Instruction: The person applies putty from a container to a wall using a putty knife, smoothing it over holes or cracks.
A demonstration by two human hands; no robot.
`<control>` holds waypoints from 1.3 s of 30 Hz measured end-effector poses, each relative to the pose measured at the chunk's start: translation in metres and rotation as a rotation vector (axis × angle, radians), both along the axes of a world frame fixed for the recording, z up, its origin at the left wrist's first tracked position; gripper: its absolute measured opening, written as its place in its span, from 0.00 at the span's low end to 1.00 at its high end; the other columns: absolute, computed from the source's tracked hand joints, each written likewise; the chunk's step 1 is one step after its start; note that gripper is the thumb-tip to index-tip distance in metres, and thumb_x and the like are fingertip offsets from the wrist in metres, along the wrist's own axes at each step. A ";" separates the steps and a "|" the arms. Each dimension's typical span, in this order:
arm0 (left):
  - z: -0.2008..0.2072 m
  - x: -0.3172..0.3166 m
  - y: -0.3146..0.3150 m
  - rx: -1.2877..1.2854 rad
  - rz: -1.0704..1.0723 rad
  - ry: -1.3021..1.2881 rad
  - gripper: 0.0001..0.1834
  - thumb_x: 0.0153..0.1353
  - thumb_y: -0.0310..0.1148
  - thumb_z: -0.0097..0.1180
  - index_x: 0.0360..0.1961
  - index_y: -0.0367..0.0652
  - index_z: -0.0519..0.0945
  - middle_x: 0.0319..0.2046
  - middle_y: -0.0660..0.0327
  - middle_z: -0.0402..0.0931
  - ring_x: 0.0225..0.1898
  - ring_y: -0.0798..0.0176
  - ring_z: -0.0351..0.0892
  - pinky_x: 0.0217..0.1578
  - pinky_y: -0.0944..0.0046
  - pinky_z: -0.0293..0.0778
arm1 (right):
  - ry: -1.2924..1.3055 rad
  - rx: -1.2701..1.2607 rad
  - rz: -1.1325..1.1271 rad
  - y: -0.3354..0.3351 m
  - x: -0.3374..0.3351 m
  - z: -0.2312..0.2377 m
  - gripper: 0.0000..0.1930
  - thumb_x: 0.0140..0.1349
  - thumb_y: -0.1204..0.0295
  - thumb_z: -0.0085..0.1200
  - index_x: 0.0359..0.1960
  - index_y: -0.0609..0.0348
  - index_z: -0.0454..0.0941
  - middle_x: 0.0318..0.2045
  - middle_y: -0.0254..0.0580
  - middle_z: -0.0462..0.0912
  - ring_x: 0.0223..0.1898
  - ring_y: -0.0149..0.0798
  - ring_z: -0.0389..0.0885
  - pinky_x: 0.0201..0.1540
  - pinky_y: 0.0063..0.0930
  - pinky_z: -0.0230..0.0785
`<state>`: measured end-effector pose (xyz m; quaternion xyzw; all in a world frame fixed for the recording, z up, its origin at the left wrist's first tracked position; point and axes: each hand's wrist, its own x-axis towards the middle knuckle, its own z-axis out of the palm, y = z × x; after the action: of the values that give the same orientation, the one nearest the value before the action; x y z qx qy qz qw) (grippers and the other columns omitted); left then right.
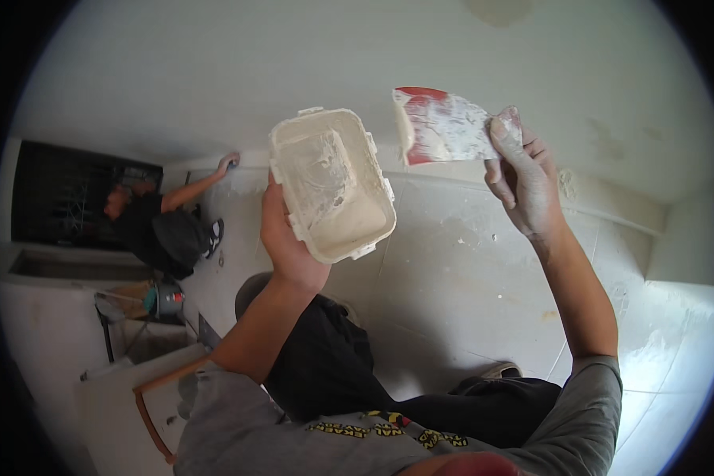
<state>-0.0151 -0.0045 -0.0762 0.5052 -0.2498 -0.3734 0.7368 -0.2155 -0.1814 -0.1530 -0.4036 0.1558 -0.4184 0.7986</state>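
- Two bare hands are up in front of the body: the left hand (295, 260) grips a pale tub (301, 163), and the right hand (533, 178) pinches a red scraper (448, 127).
- Soft, cream-coloured paste (358, 216) lies inside the tub, mostly toward its right and near sides; the scraper hangs to the tub's right, apart from it, with a thick bead along the blade's left edge.
- That bead could drop onto the floor (460, 278), beyond and right of the tub in view, if the blade tips or jerks.
- The tub leans with its mouth toward the face; more tilt could let the paste slide over the rim and onto the dark trousers (317, 349) below it.
- A slack left grip could let the tub slip, since only one hand bears it and its walls look smeared.
- The left forearm rises from below the tub, one digit running up its left side; the other fingers are mostly hidden.
- The right forearm stands steeply, well right of the tub, elbow bent, thumb against the scraper's narrow end, fingers curled behind it, skin whitened.
- Far left of the tub, a co-worker (162, 226) crouches, one arm stretched out.
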 end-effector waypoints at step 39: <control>-0.019 0.110 -0.058 -0.065 0.017 0.003 0.30 0.74 0.52 0.36 0.67 0.43 0.64 0.63 0.58 0.67 0.65 0.58 0.67 0.65 0.56 0.63 | 0.625 0.016 0.451 0.011 0.050 -0.160 0.10 0.71 0.66 0.54 0.45 0.59 0.75 0.42 0.43 0.86 0.34 0.28 0.85 0.25 0.18 0.70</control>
<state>0.0954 -0.0624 -0.0953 0.4826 -0.2565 -0.3595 0.7563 -0.1656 -0.1705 -0.3135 -0.5295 0.3023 -0.0876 0.7878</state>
